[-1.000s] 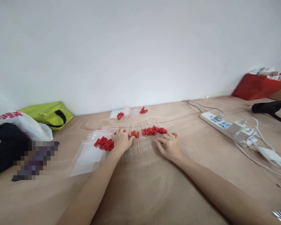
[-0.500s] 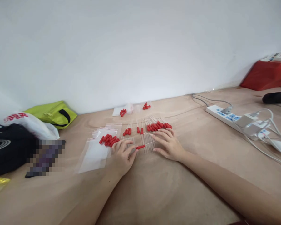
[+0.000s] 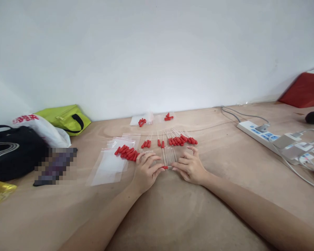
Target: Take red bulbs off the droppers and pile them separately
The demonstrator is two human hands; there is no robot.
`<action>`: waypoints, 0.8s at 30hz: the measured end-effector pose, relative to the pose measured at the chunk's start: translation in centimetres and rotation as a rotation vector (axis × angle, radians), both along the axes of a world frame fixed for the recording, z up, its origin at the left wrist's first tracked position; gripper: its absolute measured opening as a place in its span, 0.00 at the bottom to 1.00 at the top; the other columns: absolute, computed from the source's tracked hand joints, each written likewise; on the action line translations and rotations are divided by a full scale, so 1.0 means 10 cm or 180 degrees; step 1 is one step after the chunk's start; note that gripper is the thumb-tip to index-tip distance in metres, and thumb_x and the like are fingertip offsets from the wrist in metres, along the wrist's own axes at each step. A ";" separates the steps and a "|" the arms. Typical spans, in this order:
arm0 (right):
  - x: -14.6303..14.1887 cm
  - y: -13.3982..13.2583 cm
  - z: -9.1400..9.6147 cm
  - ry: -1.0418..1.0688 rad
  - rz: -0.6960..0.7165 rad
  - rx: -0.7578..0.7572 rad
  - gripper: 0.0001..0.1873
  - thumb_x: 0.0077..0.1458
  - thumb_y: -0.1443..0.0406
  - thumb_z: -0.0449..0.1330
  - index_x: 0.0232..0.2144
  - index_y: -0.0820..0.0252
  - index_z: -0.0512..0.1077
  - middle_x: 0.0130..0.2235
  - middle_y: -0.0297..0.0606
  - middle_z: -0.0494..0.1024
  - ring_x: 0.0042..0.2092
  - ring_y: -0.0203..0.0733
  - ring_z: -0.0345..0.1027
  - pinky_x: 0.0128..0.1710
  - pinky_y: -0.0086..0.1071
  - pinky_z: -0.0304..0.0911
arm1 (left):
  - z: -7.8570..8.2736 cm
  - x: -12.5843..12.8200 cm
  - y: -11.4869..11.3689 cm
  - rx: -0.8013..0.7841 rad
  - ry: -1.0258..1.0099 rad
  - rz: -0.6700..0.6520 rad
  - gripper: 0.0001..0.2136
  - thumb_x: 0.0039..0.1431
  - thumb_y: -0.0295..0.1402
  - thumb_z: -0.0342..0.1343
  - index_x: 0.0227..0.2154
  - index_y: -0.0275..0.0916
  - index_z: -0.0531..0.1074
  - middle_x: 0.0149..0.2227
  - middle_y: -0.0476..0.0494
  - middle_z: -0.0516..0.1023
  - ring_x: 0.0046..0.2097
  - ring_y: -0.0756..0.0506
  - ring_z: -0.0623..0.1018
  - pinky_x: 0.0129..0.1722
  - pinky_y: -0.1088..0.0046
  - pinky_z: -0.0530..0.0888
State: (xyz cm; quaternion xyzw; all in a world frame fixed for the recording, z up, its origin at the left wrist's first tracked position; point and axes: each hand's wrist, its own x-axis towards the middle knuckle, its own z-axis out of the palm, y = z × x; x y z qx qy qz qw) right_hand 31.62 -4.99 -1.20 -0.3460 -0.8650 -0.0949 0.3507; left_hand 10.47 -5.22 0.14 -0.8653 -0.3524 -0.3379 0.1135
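Note:
My left hand pinches a red rubber bulb between thumb and finger. Facing it, my right hand has thumb and finger closed on a thin glass dropper tube, whose end meets the bulb. Loose glass tubes lie in a row just beyond my fingers. A pile of red bulbs sits left of my left hand, partly over clear zip bags. Behind the tubes lie several droppers with red bulbs fitted, tips toward the wall.
Small bags with red bulbs lie near the wall. On the right is a white power strip with plugs and cables. A black bag, a white plastic bag and a lime-green bag stand at left.
My hands have come closer together. The right one now grips the tube near the bulb, and its fingers are more curled. The view has shifted slightly.

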 end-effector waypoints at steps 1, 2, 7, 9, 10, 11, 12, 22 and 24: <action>0.00 -0.01 0.00 -0.0004 0.0056 0.0039 0.11 0.56 0.62 0.51 0.31 0.52 0.73 0.20 0.29 0.69 0.30 0.34 0.58 0.51 0.43 0.38 | 0.00 0.00 -0.01 -0.0034 -0.0008 -0.0032 0.06 0.57 0.34 0.50 0.29 0.44 0.72 0.34 0.49 0.77 0.43 0.46 0.71 0.49 0.62 0.58; 0.00 -0.02 0.01 -0.0007 0.0095 0.0072 0.10 0.56 0.63 0.51 0.30 0.53 0.73 0.19 0.28 0.68 0.30 0.34 0.57 0.50 0.43 0.38 | 0.00 0.00 -0.02 -0.0073 -0.0017 -0.0061 0.07 0.57 0.33 0.50 0.28 0.42 0.72 0.32 0.50 0.77 0.42 0.47 0.72 0.49 0.62 0.58; 0.02 -0.04 0.00 0.0020 0.0120 0.0097 0.10 0.56 0.63 0.51 0.28 0.53 0.72 0.18 0.27 0.67 0.29 0.33 0.55 0.49 0.42 0.39 | 0.03 0.00 -0.06 -0.0295 0.0018 -0.0139 0.10 0.59 0.31 0.46 0.24 0.40 0.69 0.29 0.51 0.76 0.39 0.48 0.72 0.50 0.62 0.56; 0.02 -0.04 -0.01 -0.0037 0.0101 0.0014 0.11 0.56 0.63 0.51 0.28 0.53 0.72 0.18 0.28 0.67 0.29 0.33 0.56 0.49 0.41 0.38 | 0.03 0.00 -0.06 -0.0315 0.0050 -0.0148 0.10 0.59 0.30 0.45 0.24 0.40 0.69 0.29 0.50 0.75 0.39 0.48 0.72 0.49 0.63 0.56; 0.03 -0.04 -0.02 -0.0071 0.0096 -0.0032 0.11 0.56 0.62 0.51 0.28 0.53 0.72 0.18 0.28 0.68 0.29 0.33 0.56 0.49 0.41 0.38 | 0.03 0.01 -0.07 -0.0322 0.0068 -0.0154 0.10 0.59 0.29 0.45 0.24 0.40 0.69 0.29 0.50 0.75 0.39 0.49 0.72 0.49 0.63 0.57; 0.03 -0.05 -0.02 -0.0092 0.0100 -0.0065 0.11 0.55 0.62 0.51 0.28 0.53 0.72 0.18 0.28 0.68 0.30 0.33 0.56 0.49 0.42 0.38 | 0.03 0.01 -0.07 -0.0331 0.0083 -0.0161 0.10 0.59 0.29 0.45 0.25 0.40 0.68 0.29 0.50 0.75 0.38 0.49 0.72 0.49 0.63 0.57; 0.03 -0.05 -0.03 -0.0097 0.0115 -0.0081 0.11 0.55 0.62 0.51 0.28 0.53 0.72 0.18 0.28 0.67 0.30 0.33 0.57 0.49 0.42 0.38 | 0.04 0.01 -0.08 -0.0336 0.0087 -0.0172 0.10 0.58 0.28 0.45 0.25 0.40 0.68 0.29 0.50 0.75 0.38 0.49 0.72 0.49 0.63 0.57; 0.20 0.00 -0.02 0.0284 -0.0261 -0.0229 0.13 0.56 0.62 0.49 0.29 0.53 0.74 0.19 0.31 0.68 0.30 0.35 0.59 0.47 0.40 0.43 | -0.01 -0.15 -0.07 -0.0164 -0.0089 -0.0038 0.08 0.58 0.27 0.45 0.27 0.40 0.68 0.30 0.46 0.73 0.36 0.48 0.71 0.40 0.68 0.65; 0.21 0.03 -0.03 0.0408 -0.0417 -0.0293 0.13 0.56 0.63 0.49 0.36 0.54 0.73 0.21 0.32 0.70 0.30 0.35 0.59 0.46 0.38 0.44 | -0.04 -0.16 -0.06 -0.0179 -0.0258 -0.0028 0.07 0.58 0.29 0.46 0.31 0.39 0.69 0.32 0.45 0.72 0.36 0.48 0.71 0.38 0.71 0.68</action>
